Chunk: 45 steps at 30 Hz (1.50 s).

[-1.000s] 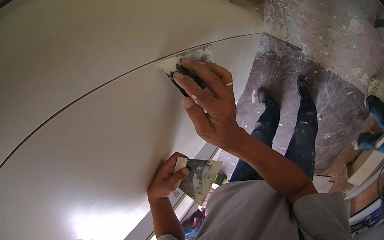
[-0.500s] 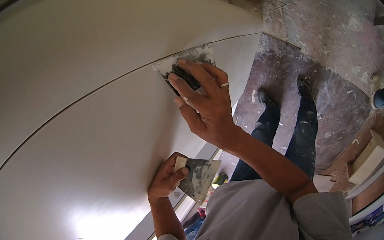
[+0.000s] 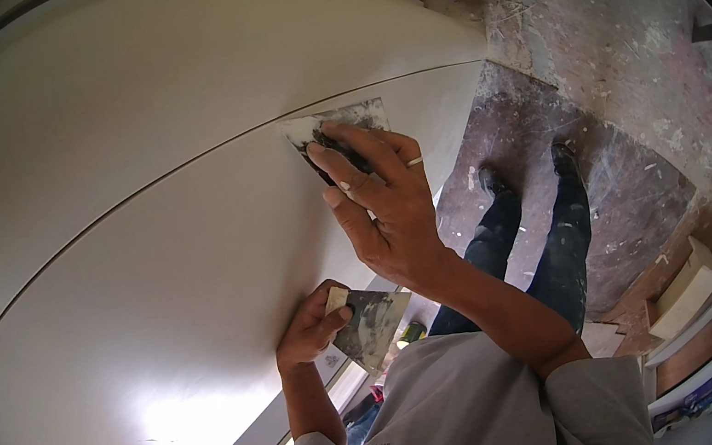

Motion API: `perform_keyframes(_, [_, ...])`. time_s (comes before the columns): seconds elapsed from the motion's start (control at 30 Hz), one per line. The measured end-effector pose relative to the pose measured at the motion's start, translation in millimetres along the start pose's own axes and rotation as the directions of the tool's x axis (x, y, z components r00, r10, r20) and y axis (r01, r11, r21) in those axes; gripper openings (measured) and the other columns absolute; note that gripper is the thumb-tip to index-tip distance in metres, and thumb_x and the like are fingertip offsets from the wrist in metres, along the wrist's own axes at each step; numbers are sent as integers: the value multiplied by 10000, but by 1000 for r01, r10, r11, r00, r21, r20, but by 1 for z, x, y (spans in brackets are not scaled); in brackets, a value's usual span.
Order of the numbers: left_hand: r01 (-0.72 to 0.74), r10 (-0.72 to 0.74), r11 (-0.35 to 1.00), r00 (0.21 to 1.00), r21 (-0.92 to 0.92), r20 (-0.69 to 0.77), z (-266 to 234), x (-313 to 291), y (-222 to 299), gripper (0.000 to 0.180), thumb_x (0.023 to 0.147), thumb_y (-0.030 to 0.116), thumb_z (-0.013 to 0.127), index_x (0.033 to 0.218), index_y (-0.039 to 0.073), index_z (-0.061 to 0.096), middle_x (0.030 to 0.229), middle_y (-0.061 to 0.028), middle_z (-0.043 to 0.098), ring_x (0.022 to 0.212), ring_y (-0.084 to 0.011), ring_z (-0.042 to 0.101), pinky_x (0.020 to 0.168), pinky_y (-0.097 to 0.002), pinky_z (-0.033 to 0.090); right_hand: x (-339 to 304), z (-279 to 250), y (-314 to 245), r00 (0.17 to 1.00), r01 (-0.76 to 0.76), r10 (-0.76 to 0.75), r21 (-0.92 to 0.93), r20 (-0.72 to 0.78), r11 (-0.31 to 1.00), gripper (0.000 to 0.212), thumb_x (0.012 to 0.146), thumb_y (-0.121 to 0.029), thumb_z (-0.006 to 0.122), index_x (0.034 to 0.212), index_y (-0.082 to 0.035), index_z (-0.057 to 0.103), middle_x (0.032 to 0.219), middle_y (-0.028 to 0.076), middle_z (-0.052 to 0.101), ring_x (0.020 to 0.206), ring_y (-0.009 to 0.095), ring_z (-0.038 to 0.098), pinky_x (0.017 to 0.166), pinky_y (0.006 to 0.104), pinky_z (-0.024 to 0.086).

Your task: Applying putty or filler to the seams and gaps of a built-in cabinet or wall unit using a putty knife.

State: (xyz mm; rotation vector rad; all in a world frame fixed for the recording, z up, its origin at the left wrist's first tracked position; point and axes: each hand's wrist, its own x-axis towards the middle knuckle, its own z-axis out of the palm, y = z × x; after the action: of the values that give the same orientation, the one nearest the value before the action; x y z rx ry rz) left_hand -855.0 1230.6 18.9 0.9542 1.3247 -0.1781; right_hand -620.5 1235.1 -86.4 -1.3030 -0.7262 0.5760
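Head view: both hands loaded.

Right hand [image 3: 391,208]: grip closed on a wide putty knife [image 3: 365,113], fingers spread over its dark middle, ring on one finger. Blade is up against the pale wall panel [image 3: 151,283], top edge just short of the thin dark seam [image 3: 137,193] on the near side, apart from it. Firm contact with the panel: can't tell. Whitish compound shows on the blade, heaviest at its left corner.

Left hand [image 3: 308,331]: grip closed on a second putty knife [image 3: 371,326], thumb on top. Its blade is smeared white and grey, sits in front of the torso, clear of the other knife. Hand is right by the panel; touching or not, can't tell.

Progress, my read: compound is on both blades, so tools are charged. Seam reads as a dark line over nearly all its visible run, both sides of the right-hand knife. No obvious filler in it, though a thin coat wouldn't show at this resolution. Panel around it looks even, no clear fresh streaks. So by appearance little is done, and most of the seam is left if it's due a coat.

Around: small round tin [image 3: 411,335] beyond the left-hand knife, scuffed, spattered floor [image 3: 602,72] to the right.
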Motion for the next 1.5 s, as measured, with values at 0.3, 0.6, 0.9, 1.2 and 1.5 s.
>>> perform_keyframes(0.3, [-24,25,997,1000,-78,18,1,1,-2,200,1009,151,660,1140,34,563,944,23,596,847,-55,512,742,-231,410,2,-25,11,999,41,-43,74,27,996,341,878,-58,677,1217,-57,719,1288,128,671,1103,287,578,1010,395,384])
perform_keyframes(0.6, [-27,28,998,1000,-58,6,-1,1,-4,197,1008,152,657,1136,31,567,942,19,597,838,-61,509,740,-230,409,3,-13,11,1000,-12,12,114,-2,993,341,900,-71,665,1237,-62,714,1302,107,667,1126,254,577,1023,392,373])
perform_keyframes(0.9, [-3,3,1000,1000,-26,7,0,1,1,182,1010,144,646,1129,33,567,921,25,581,829,-58,491,732,-231,401,9,-11,5,999,43,-45,66,26,997,334,946,-136,637,1257,-36,710,1317,140,662,1136,259,564,1011,379,386])
perform_keyframes(1.2, [-3,3,1000,1000,-6,13,0,1,3,166,1017,148,634,1118,36,564,903,34,568,815,-54,478,721,-230,394,8,-24,7,999,30,-33,116,23,993,318,886,-76,670,1196,-34,728,1238,122,706,1075,245,618,1001,374,384])
perform_keyframes(1.5, [-27,25,999,999,-46,-39,5,4,1,234,956,178,715,1100,56,576,839,59,551,695,-34,431,602,-218,314,10,-18,9,1000,11,-11,114,1,993,324,883,-67,678,1203,-34,723,1259,125,695,1096,225,625,996,374,380])
